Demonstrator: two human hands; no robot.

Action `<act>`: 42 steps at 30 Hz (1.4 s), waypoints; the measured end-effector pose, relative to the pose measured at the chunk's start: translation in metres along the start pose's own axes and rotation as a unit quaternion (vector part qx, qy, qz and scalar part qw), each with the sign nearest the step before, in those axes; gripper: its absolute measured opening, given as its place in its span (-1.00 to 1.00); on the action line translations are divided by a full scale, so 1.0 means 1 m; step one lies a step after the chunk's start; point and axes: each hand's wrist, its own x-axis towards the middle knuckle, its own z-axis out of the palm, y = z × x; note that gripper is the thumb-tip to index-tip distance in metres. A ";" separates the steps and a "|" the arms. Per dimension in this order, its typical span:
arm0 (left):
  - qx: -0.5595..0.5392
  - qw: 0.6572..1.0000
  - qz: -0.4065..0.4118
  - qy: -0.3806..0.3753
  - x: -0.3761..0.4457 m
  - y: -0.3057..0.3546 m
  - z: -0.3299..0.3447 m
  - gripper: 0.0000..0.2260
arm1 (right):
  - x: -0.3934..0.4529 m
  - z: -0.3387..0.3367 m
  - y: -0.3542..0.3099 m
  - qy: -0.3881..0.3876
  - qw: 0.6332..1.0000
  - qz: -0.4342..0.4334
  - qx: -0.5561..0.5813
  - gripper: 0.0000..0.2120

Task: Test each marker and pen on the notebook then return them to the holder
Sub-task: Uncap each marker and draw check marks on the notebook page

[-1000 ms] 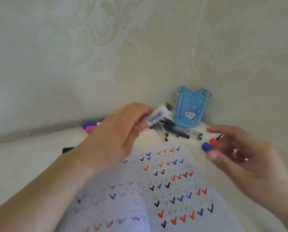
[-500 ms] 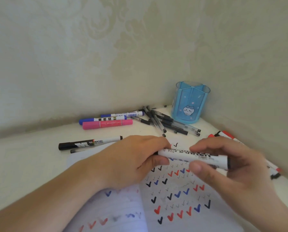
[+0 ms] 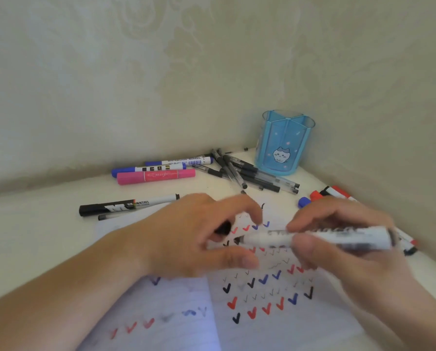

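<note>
The desk sits in a corner, so walls box it in at the far side and on the right, leaving open room only on the near and left sides. The blue holder stands upright at the far right, tucked into that corner, nothing visible in its compartments.

The right hand is wrapped around a white marker, holding it roughly level above the open notebook, tip pointing left. The left hand is just beside that tip, fingers curled with something black tucked in the palm, probably the cap, but it's mostly hidden and blurry, so it's hard to say for sure.

The notebook is covered in red, blue and black check marks; its near edge is cut off by the frame and the hands hide the middle.

Clutter rings the far side: black pens piled just left of the holder, a pink marker and two blue-capped ones further left, a black marker near the notebook's left corner. Red markers along the right wall are half hidden behind the right hand.
</note>
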 end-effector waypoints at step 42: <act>-0.022 0.994 -0.104 -0.037 0.000 -0.013 -0.002 -0.76 | -0.022 0.035 0.001 -0.026 0.977 0.149 -0.152 -0.61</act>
